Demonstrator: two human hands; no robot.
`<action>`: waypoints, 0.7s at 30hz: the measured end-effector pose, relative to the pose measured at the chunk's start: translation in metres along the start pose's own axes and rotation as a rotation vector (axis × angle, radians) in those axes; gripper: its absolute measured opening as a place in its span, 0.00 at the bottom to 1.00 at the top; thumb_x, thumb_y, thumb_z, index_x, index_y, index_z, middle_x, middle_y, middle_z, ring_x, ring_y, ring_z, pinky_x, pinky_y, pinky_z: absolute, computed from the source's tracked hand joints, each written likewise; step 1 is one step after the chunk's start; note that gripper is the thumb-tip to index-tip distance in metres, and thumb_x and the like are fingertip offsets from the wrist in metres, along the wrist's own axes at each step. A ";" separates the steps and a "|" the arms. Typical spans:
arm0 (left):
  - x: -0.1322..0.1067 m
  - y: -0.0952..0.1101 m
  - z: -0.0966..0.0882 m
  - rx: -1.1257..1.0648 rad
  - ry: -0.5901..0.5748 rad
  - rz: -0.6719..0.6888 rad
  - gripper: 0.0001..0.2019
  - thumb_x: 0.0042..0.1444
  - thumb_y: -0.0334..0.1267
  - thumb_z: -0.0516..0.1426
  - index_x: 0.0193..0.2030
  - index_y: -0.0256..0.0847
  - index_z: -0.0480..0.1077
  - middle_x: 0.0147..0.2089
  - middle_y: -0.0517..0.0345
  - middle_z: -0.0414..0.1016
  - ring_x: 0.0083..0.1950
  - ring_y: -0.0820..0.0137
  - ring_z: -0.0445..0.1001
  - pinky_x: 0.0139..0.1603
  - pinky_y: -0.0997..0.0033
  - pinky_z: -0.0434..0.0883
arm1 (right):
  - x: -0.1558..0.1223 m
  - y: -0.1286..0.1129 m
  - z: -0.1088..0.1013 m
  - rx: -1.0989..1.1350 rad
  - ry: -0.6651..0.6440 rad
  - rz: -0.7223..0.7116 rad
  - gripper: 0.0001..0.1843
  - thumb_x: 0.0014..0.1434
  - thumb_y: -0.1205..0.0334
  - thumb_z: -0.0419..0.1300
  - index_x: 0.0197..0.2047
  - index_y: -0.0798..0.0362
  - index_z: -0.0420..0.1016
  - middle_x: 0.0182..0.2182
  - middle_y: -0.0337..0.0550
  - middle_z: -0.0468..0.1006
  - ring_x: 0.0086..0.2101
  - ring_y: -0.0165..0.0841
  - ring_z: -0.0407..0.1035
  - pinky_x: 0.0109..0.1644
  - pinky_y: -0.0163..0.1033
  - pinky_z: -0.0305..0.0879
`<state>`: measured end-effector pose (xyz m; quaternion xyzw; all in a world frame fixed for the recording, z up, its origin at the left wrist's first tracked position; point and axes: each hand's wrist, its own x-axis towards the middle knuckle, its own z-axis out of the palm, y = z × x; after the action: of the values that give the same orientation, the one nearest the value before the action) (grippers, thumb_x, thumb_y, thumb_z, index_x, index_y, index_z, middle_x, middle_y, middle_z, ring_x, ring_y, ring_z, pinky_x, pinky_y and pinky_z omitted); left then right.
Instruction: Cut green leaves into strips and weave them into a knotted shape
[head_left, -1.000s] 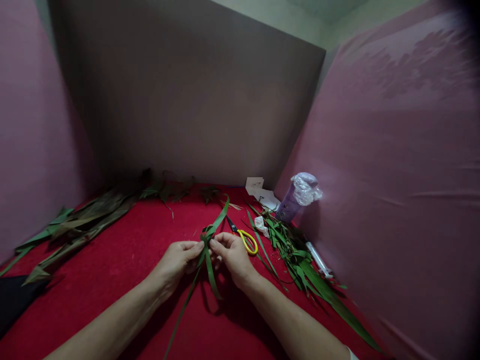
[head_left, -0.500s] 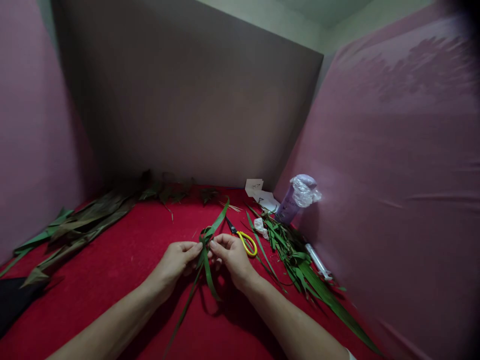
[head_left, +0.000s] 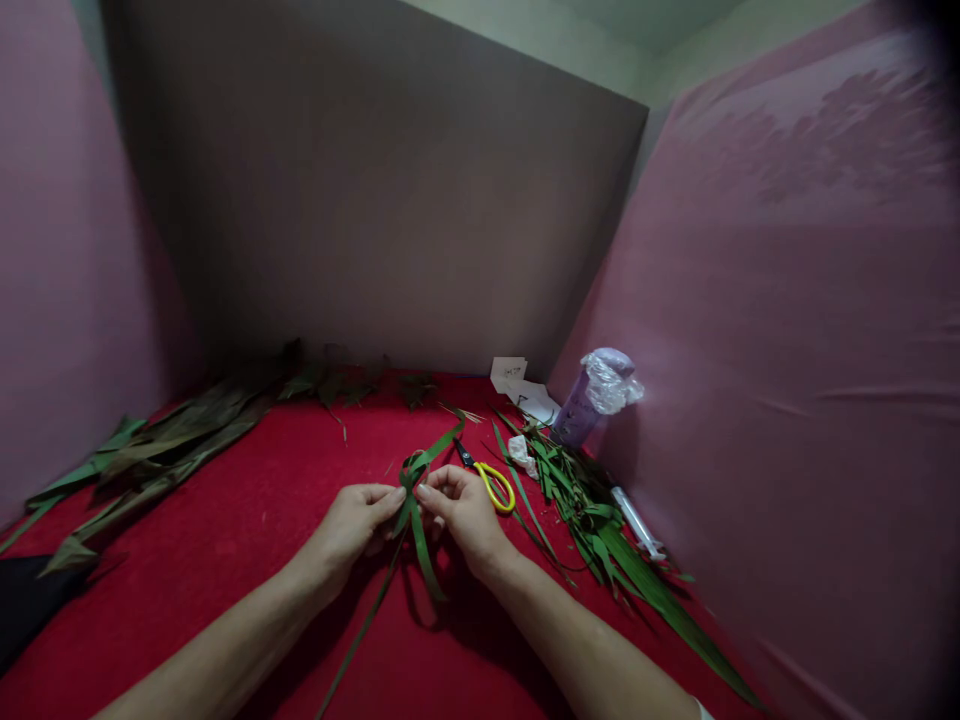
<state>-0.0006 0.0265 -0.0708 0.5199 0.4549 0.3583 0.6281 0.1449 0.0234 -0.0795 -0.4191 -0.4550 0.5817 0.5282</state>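
Between my two hands is a green leaf strip (head_left: 422,550), looped and crossed over itself in a small knot-like bundle. My left hand (head_left: 360,520) pinches the bundle from the left with thumb and fingers. From the right, my right hand (head_left: 459,510) grips it too, its thumb and index finger pressed together at the crossing. One end of the leaf points up and right, another curls down, and a thin tail runs toward the front edge. Just beyond my right hand lie scissors (head_left: 496,488) with yellow handles and dark blades.
Cut green leaves (head_left: 570,490) pile up on the right, with crumpled white paper (head_left: 521,455) beside them. A purple bottle (head_left: 581,410) wrapped in clear plastic stands behind, near white cards (head_left: 529,400). A clear tube (head_left: 637,525) lies by the pink wall. Long dull leaves (head_left: 180,445) lie left.
The upper leaf end has swung slightly to the right, and the lower curl and thin tail have shifted a little. Both hands keep almost the same place and grip.
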 end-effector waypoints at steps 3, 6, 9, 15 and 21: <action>0.001 0.001 0.000 0.011 0.001 -0.008 0.19 0.47 0.51 0.56 0.23 0.33 0.67 0.16 0.67 0.55 0.16 0.82 0.46 0.18 0.74 0.40 | 0.000 0.000 0.000 0.001 0.000 0.007 0.17 0.42 0.53 0.65 0.26 0.56 0.65 0.17 0.35 0.71 0.14 0.24 0.62 0.14 0.26 0.57; 0.000 0.001 0.000 0.018 -0.009 -0.007 0.19 0.47 0.52 0.56 0.24 0.33 0.68 0.16 0.68 0.55 0.16 0.82 0.46 0.18 0.74 0.40 | 0.000 0.001 0.000 -0.003 -0.002 0.010 0.17 0.42 0.52 0.65 0.26 0.56 0.65 0.17 0.35 0.71 0.14 0.24 0.62 0.14 0.27 0.57; -0.001 0.001 0.000 0.024 0.001 0.000 0.19 0.47 0.51 0.56 0.23 0.33 0.68 0.16 0.67 0.55 0.16 0.81 0.47 0.18 0.74 0.40 | 0.001 0.002 -0.001 -0.010 -0.001 0.004 0.16 0.43 0.53 0.65 0.26 0.56 0.65 0.16 0.35 0.71 0.15 0.24 0.61 0.14 0.27 0.57; 0.001 -0.001 0.000 0.026 0.008 -0.002 0.19 0.47 0.51 0.56 0.20 0.36 0.64 0.15 0.68 0.55 0.15 0.82 0.47 0.18 0.74 0.41 | 0.001 0.002 -0.001 -0.018 0.025 -0.009 0.14 0.42 0.57 0.65 0.25 0.56 0.65 0.15 0.32 0.68 0.15 0.23 0.60 0.14 0.26 0.55; 0.000 0.000 0.000 0.018 -0.004 -0.011 0.20 0.46 0.53 0.56 0.22 0.34 0.67 0.15 0.68 0.56 0.15 0.81 0.46 0.18 0.74 0.41 | -0.002 -0.003 0.000 0.009 -0.015 0.040 0.15 0.42 0.55 0.65 0.25 0.56 0.65 0.16 0.33 0.69 0.14 0.23 0.61 0.15 0.27 0.57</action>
<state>-0.0003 0.0263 -0.0711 0.5238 0.4597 0.3496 0.6262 0.1457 0.0213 -0.0762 -0.4213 -0.4476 0.5974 0.5150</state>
